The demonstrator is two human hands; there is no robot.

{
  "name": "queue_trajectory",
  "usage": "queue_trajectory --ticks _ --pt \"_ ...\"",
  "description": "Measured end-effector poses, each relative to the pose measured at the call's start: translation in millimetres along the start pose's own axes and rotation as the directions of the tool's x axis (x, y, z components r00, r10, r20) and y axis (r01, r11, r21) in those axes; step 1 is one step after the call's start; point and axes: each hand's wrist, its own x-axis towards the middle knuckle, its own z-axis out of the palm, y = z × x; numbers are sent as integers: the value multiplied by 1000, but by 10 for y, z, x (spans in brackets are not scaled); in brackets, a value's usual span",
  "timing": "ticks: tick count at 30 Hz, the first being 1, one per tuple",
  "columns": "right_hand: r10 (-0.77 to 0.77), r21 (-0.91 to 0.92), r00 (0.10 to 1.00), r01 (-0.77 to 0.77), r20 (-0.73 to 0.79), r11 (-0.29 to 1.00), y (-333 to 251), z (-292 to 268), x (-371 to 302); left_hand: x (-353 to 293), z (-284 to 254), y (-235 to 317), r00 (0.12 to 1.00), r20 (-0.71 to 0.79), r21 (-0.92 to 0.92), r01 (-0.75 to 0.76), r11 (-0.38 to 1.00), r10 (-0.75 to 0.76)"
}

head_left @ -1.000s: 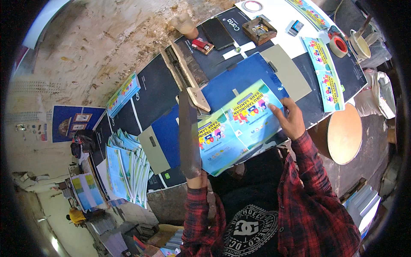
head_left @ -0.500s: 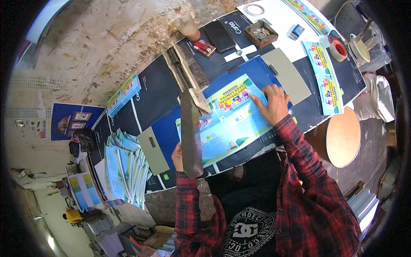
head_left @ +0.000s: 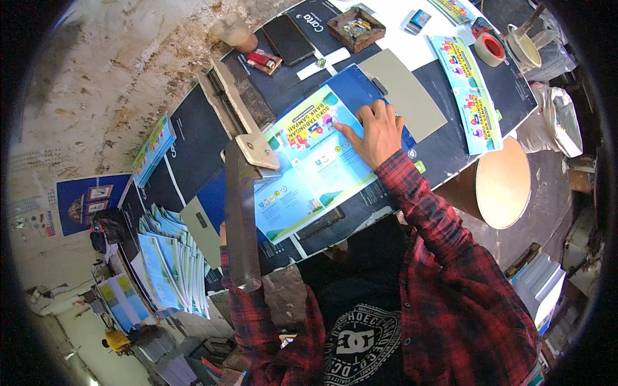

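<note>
An open printed booklet (head_left: 315,164), yellow and light blue, lies spread on a blue board (head_left: 351,87). My right hand (head_left: 380,134) grips its right edge, thumb on the page and fingers bent over the side. The head of a long-arm stapler (head_left: 257,151) sits over the booklet's left part, with a dark, long bar (head_left: 241,219) reaching toward me. Behind this bar is my left hand (head_left: 223,233), almost wholly hidden; its fingers cannot be seen.
A fanned pile of booklets (head_left: 170,264) stands at the left, and a smaller stack (head_left: 154,148) lies beyond it. Toward the back are a phone (head_left: 288,40), a lighter (head_left: 262,61) and a wooden tray (head_left: 356,29). Printed strips (head_left: 473,96), tape (head_left: 490,49) and a round stool (head_left: 504,183) are at the right.
The view has shifted, so the table appears farther left. The booklet has slid out from under the dark bar toward the right, my right hand still at its edge. My left hand is now more hidden.
</note>
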Motion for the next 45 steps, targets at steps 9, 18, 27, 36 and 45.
queue_trajectory --ticks 9,18,27,36,45 --pt "15 -63 1000 -16 -21 998 175 -105 127 262 287 -43 951 309 -320 81 944 23" --pt "-95 -93 988 84 -122 992 368 -191 53 -67 1526 363 984 -173 -159 5 987 -33" --pt "-192 -1 974 194 119 981 -453 149 -483 -3 1173 277 997 -78 -124 -18 992 8" --pt "-226 -38 967 232 120 972 -245 147 -356 -17 1396 272 995 -92 -134 14 991 -26" --pt "-230 -76 957 246 174 966 -74 64 -251 -201 1542 358 988 -149 -146 14 989 -36"
